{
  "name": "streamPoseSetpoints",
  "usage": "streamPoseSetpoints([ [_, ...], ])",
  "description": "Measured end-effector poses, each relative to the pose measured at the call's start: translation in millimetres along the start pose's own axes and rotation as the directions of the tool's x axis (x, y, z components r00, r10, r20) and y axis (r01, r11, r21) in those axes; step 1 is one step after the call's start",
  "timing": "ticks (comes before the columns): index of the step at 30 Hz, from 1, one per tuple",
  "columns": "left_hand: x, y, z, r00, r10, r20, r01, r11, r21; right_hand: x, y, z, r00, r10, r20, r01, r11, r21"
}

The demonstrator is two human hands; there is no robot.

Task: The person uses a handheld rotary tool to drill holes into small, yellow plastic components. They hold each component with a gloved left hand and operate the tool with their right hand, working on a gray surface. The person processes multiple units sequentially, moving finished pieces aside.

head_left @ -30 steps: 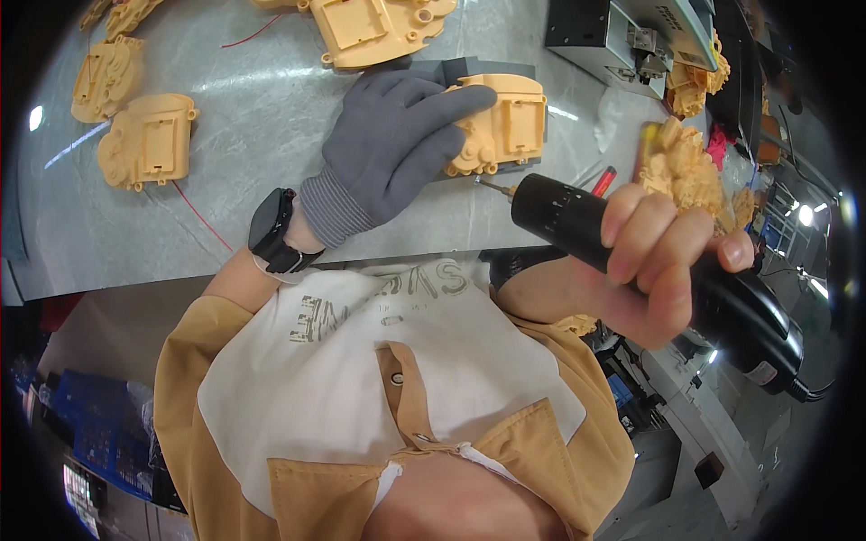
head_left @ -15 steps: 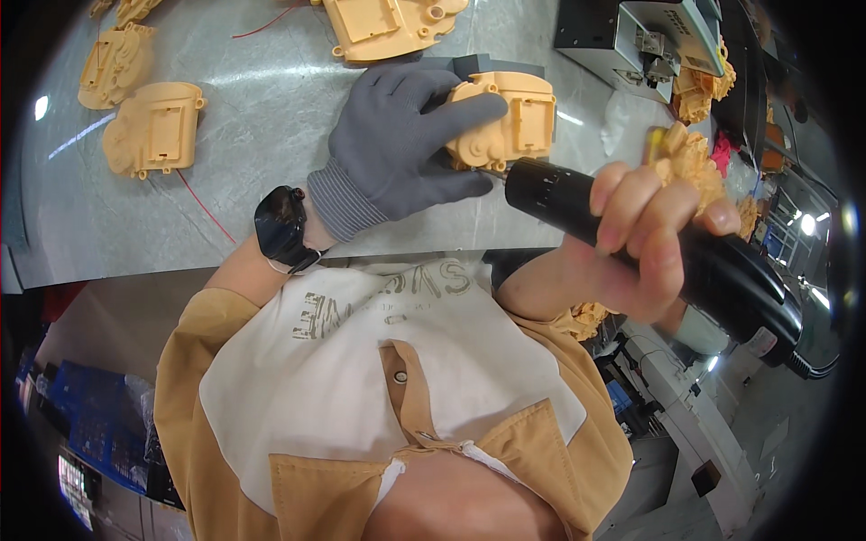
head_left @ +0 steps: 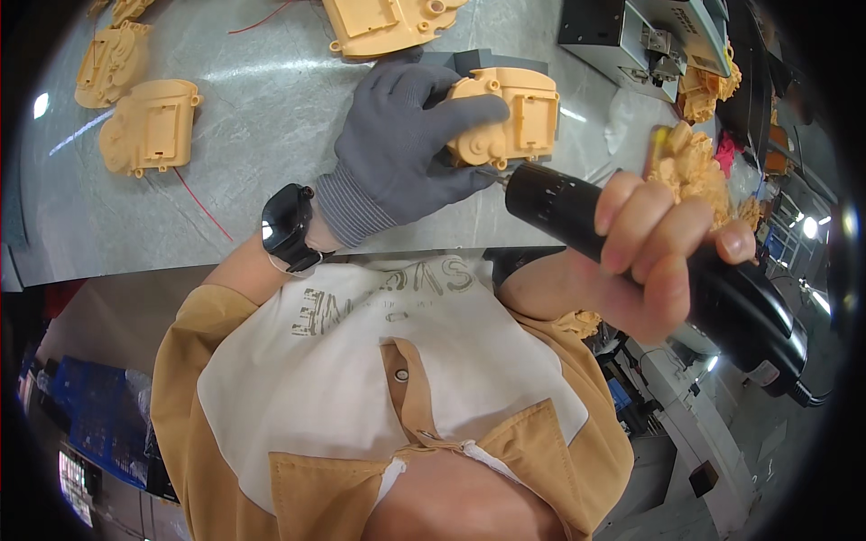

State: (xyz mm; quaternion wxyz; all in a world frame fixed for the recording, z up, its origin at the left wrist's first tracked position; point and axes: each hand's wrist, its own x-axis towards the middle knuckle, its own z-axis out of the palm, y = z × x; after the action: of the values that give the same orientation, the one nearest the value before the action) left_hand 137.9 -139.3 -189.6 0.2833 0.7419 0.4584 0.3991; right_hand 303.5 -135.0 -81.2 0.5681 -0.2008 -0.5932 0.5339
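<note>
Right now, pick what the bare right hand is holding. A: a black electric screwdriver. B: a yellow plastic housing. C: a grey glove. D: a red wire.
A: the right hand wraps its fingers round the black electric screwdriver, whose tip meets the yellow plastic housing steadied by the gloved left hand.

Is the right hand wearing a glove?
No, the right hand is bare on the black electric screwdriver; only the left hand wears a grey glove.

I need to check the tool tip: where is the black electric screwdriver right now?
In the head view, right of centre: the right hand grips the black electric screwdriver, its tip at the yellow housing under the gloved left hand.
</note>
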Motion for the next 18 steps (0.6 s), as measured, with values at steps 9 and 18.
streamPoseSetpoints([
  [9, -0.2, -1.0, 1.3, 1.0, 0.016, -0.016, -0.017, 1.0, -0.014, -0.4, 2.9, 3.3, 1.0, -0.017, -0.001, 0.017, 0.998, -0.06],
  [18, -0.8, -1.3, 2.4, 0.997, 0.049, -0.051, -0.047, 0.998, 0.029, 1.2, 3.2, 4.9, 1.0, -0.003, 0.015, 0.004, 0.998, -0.064],
])
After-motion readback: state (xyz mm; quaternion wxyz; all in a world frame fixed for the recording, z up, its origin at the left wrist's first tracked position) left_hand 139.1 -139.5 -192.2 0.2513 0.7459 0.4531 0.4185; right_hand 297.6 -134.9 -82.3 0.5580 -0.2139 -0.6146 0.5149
